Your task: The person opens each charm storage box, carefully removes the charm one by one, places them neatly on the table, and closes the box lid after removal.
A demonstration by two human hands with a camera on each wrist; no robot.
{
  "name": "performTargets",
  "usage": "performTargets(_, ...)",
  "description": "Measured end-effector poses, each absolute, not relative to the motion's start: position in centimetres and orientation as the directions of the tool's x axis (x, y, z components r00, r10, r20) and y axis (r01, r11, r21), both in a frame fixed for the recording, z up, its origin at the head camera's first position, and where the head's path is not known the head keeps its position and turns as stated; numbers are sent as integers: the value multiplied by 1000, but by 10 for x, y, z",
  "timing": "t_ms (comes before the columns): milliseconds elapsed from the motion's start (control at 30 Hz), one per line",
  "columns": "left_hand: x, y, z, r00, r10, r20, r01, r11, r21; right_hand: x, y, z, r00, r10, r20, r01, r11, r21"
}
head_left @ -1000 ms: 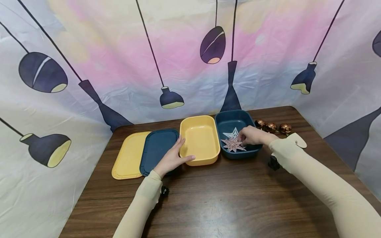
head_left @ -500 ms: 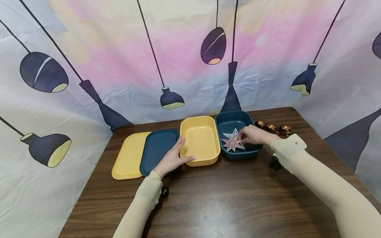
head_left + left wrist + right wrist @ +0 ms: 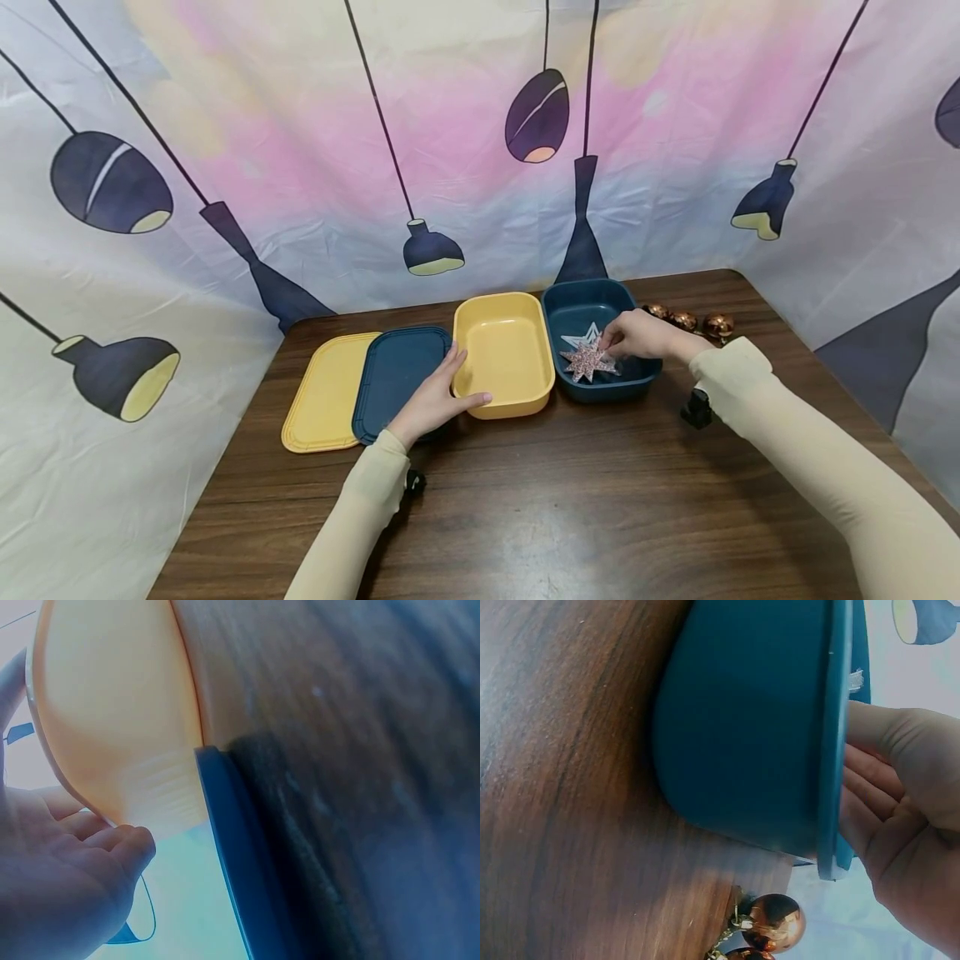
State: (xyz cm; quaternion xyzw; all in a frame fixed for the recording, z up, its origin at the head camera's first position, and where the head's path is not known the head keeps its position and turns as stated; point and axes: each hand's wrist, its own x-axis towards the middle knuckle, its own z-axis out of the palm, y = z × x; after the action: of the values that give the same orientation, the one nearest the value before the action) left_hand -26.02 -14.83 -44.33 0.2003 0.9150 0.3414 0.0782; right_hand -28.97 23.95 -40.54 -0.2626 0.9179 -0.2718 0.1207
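Note:
My left hand (image 3: 435, 402) holds the near left corner of a yellow plastic box (image 3: 501, 350), thumb over the front rim and fingers along the left side. The left wrist view shows those fingers bent at the yellow box's rim. My right hand (image 3: 643, 335) reaches over the right rim of a dark blue box (image 3: 581, 293) and pinches a pink glitter star ornament (image 3: 588, 362) inside it. Behind that star lies a silver-white star (image 3: 582, 337), partly covered. In the right wrist view the blue wall hides my fingertips.
A yellow lid (image 3: 324, 396) and a dark blue lid (image 3: 401, 375) overlap to the left of the boxes. Several shiny copper baubles (image 3: 683, 322) lie right of the blue box on the wooden table (image 3: 555, 508). A printed cloth hangs behind.
My right hand has shifted slightly up and right, and the pink glitter star has moved a little to the right and tilted. My left hand stays in place on the yellow box.

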Motion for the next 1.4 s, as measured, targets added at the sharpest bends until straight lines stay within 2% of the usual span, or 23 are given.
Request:
performTargets(333,-260,-148,-443,-906,422,-4,315,682,660,-287,244,-393,-869,-489,-77,-334,695,-637)
performTargets(833,-259,-147,-442,-906,424,-11,311,681,663,-276,277,-368,-945,-326,41,-283,746,-603)
performTargets(1400,-260,-148,-442,-903,429,-8,314,674,669,-226,340,-344,-990,-91,107,-138,781,-609)
